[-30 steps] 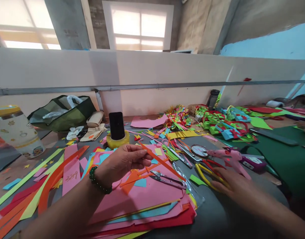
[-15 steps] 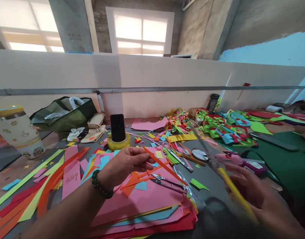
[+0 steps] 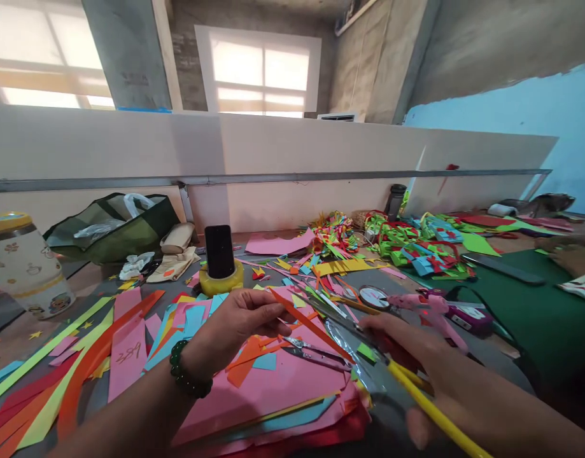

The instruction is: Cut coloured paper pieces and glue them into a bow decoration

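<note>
And up they came: my right hand [image 3: 445, 369] had lifted the yellow-handled scissors [image 3: 430, 404] and swung them across, blades reaching just beside the orange strip [image 3: 316, 332]. My left hand [image 3: 247, 318] had held its place, thumb and finger pinched together on that strip, above the pink paper [image 3: 263, 397]. My right fingers were wrapped round the handles, bringing metal close to strip; whether they touched, I couldn't tell.
</note>
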`<action>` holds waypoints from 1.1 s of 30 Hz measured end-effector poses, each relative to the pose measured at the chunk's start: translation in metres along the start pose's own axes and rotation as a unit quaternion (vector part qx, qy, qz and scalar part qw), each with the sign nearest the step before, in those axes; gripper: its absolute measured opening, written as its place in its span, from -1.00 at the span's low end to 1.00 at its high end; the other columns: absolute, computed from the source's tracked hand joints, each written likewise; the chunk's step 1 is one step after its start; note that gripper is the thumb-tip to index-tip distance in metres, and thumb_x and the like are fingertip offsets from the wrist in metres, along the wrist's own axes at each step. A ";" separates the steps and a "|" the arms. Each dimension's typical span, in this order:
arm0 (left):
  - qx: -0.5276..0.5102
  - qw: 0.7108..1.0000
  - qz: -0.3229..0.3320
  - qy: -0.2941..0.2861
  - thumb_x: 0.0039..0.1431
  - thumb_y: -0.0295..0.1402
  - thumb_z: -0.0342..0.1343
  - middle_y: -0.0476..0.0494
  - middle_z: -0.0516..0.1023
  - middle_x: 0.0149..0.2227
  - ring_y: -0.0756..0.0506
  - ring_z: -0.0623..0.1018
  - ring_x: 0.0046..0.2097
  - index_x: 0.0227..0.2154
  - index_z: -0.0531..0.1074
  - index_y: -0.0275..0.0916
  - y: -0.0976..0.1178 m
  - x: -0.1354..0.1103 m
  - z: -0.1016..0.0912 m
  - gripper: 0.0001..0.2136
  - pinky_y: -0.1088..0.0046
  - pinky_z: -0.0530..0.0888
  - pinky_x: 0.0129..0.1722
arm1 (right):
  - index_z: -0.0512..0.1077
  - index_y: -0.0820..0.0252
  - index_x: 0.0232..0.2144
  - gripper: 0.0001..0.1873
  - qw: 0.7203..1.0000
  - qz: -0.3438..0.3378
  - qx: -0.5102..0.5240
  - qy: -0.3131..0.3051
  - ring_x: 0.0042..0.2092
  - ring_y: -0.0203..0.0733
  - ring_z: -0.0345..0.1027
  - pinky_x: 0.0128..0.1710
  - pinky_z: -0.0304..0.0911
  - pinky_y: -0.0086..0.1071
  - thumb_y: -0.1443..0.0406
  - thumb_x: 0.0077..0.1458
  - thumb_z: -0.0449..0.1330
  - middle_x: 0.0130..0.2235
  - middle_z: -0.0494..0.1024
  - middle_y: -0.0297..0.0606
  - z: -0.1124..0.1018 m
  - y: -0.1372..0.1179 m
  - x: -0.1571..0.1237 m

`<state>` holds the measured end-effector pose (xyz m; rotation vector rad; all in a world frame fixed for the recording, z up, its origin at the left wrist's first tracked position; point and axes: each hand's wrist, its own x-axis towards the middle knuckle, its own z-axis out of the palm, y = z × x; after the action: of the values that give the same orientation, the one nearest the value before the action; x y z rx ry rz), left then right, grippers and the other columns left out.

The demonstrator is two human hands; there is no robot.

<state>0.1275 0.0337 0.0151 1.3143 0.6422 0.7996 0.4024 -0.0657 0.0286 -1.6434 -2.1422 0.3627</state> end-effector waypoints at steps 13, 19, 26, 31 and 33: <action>-0.003 1.000 0.029 0.004 0.06 -0.25 0.20 -0.12 0.63 -0.41 -0.02 0.59 -0.37 -0.36 0.57 -0.26 0.000 -0.003 0.005 -0.81 0.54 0.47 -0.33 | 0.28 0.14 0.02 -0.24 0.961 -0.131 -0.235 0.069 -0.30 -0.09 0.45 -0.42 0.33 -0.35 0.46 -0.37 0.12 -0.06 0.45 -0.08 0.010 -0.006 0.011; -0.030 0.999 0.027 0.006 0.06 -0.26 0.20 -0.10 0.62 -0.42 0.00 0.58 -0.38 -0.42 0.56 -0.26 0.000 -0.003 0.008 -0.83 0.56 0.48 -0.34 | 0.24 0.15 0.02 -0.21 0.948 -0.161 -0.258 0.096 -0.27 -0.07 0.44 -0.42 0.30 -0.36 0.45 -0.42 0.06 -0.07 0.45 -0.09 0.012 -0.007 0.012; -0.047 0.998 0.034 -0.005 0.10 -0.28 0.18 -0.09 0.62 -0.42 0.02 0.58 -0.37 -0.40 0.57 -0.25 -0.003 -0.003 0.008 -0.85 0.58 0.47 -0.34 | 0.28 0.10 0.01 -0.22 0.950 -0.157 -0.242 0.114 -0.32 -0.11 0.43 -0.44 0.27 -0.39 0.45 -0.42 0.06 -0.13 0.48 -0.15 0.011 -0.009 0.010; -0.050 0.999 0.021 0.007 0.06 -0.31 0.21 -0.14 0.62 -0.40 -0.03 0.59 -0.37 -0.43 0.57 -0.30 -0.006 -0.002 0.009 -0.85 0.54 0.48 -0.34 | 0.29 0.13 0.00 -0.27 0.958 -0.165 -0.208 0.108 -0.27 -0.07 0.45 -0.38 0.32 -0.36 0.44 -0.37 0.14 -0.12 0.48 -0.13 0.011 -0.011 0.012; -0.056 0.998 0.016 0.005 0.05 -0.31 0.22 -0.14 0.62 -0.42 -0.03 0.59 -0.38 -0.45 0.56 -0.30 -0.006 -0.001 0.010 -0.86 0.53 0.48 -0.34 | 0.29 0.13 -0.01 -0.30 0.960 -0.164 -0.199 0.109 -0.27 -0.07 0.46 -0.39 0.34 -0.36 0.42 -0.33 0.17 -0.11 0.49 -0.12 0.010 -0.012 0.012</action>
<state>0.1354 0.0269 0.0109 1.2215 0.5778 0.8559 0.3844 -0.0567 0.0268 -1.3964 -2.3605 -0.3546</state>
